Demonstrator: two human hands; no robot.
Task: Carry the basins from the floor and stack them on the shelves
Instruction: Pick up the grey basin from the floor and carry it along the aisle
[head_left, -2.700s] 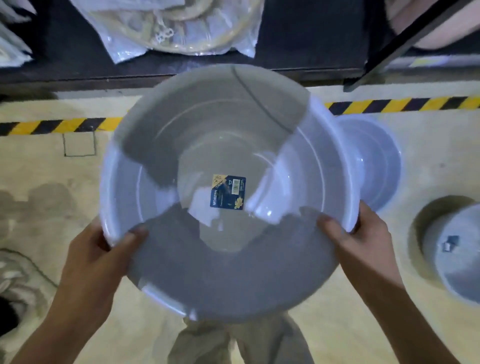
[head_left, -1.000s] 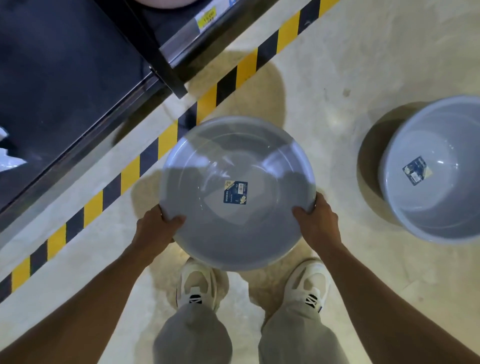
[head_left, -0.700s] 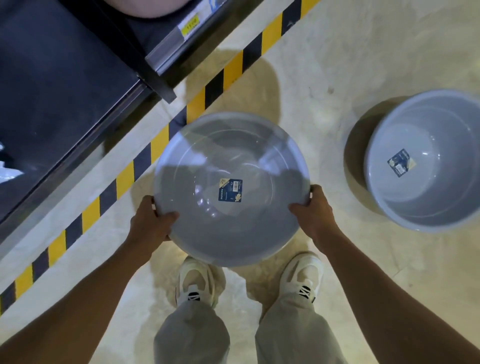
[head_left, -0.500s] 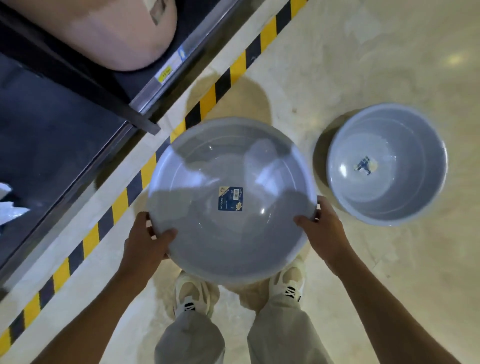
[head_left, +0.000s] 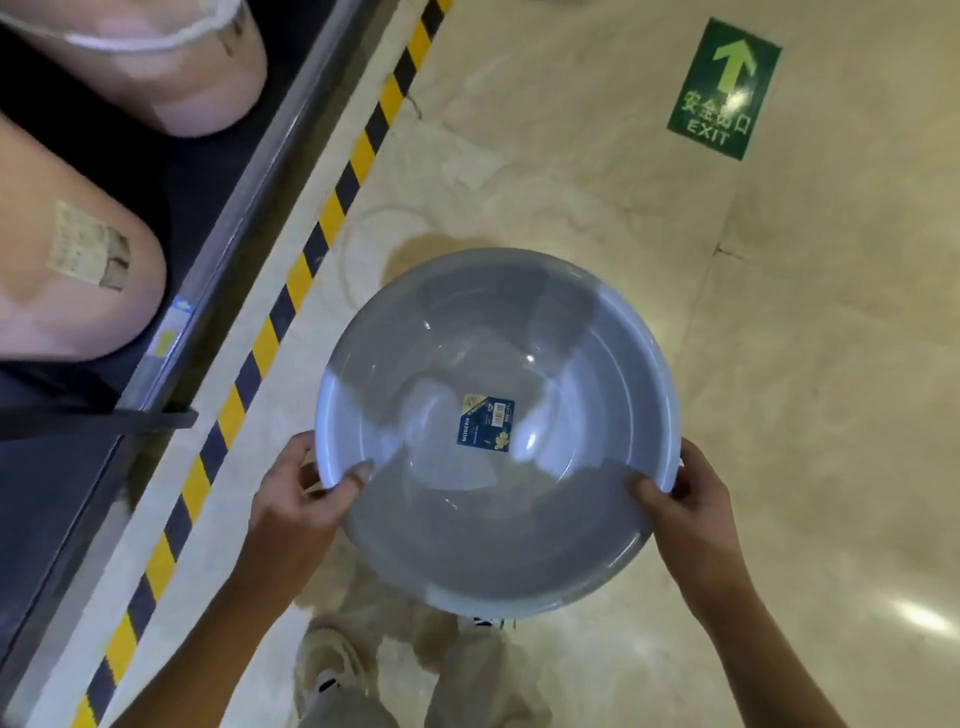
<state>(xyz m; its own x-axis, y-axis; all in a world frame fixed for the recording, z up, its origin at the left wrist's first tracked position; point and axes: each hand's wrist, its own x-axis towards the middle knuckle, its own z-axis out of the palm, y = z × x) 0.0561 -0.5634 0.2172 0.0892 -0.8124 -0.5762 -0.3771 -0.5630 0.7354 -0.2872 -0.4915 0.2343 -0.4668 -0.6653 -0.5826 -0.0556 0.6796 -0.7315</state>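
Note:
I hold a round grey-blue plastic basin level in front of me, above the floor, with a blue sticker on its inside bottom. My left hand grips its near-left rim, thumb inside. My right hand grips the near-right rim the same way. The dark shelf runs along the left, and two pinkish basins sit on it.
A yellow-and-black hazard strip runs on the floor beside the shelf edge. A green EXIT arrow sticker lies on the beige floor at the upper right. My shoes and trouser legs show below the basin.
I have walked on along the shelf with the basin in both hands. The second grey basin on the floor has left the view and the pink basins and EXIT sticker have come in.

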